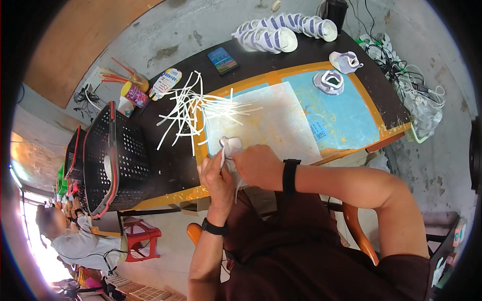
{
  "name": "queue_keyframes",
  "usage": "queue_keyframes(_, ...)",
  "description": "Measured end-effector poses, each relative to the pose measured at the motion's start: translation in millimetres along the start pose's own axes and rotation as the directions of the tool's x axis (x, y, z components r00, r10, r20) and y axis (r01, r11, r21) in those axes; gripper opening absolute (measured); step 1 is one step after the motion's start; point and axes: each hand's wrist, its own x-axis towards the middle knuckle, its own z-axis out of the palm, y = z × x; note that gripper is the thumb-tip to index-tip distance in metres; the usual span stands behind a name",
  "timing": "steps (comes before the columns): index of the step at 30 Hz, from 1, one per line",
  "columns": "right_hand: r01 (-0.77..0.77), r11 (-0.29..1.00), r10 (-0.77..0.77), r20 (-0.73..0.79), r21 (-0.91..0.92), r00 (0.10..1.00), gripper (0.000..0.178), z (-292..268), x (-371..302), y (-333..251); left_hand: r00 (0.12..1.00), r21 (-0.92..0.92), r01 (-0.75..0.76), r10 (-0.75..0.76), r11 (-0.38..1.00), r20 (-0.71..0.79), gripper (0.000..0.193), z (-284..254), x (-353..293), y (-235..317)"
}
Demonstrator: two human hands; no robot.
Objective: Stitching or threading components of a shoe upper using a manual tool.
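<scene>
Over the near edge of the table, both my hands close on a small white shoe upper [231, 144]. My left hand [216, 178] pinches its left side, with a pale strip of material running down beside the fingers. From the right, my right hand [258, 165] is curled against the same piece, its fingertips mostly hidden. A loose heap of white strips [193, 108] lies just beyond, partly on the white sheet [281, 113]. Two white-and-purple shoe uppers, a nearer one [329, 82] and a farther one [345, 62], stand apart at the right.
Nested rows of shoe uppers [286, 27] line the back, near a phone [222, 60]. A black basket [118, 155] with red edging stands left, beside a purple-and-yellow tub [133, 94]. Cables [401, 75] tangle at right. Another person [83, 241] sits far left near a red stool [141, 240].
</scene>
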Motion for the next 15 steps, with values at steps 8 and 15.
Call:
queue_keyframes(8, -0.797, -0.184, 0.410, 0.781, 0.576, 0.470, 0.014, -17.1, 19.6, 4.6, 1.000, -0.017, -0.015, 0.015, 1.000, -0.027, 0.035, 4.3, -3.2, -8.4)
queue_keyframes(15, 0.071, 0.994, -0.077, -0.066, -0.085, 0.995, 0.011, 11.8, 0.1, -10.1, 0.998, -0.021, 0.064, -0.064, 0.998, -0.019, 0.033, 3.6, -2.2, -8.2)
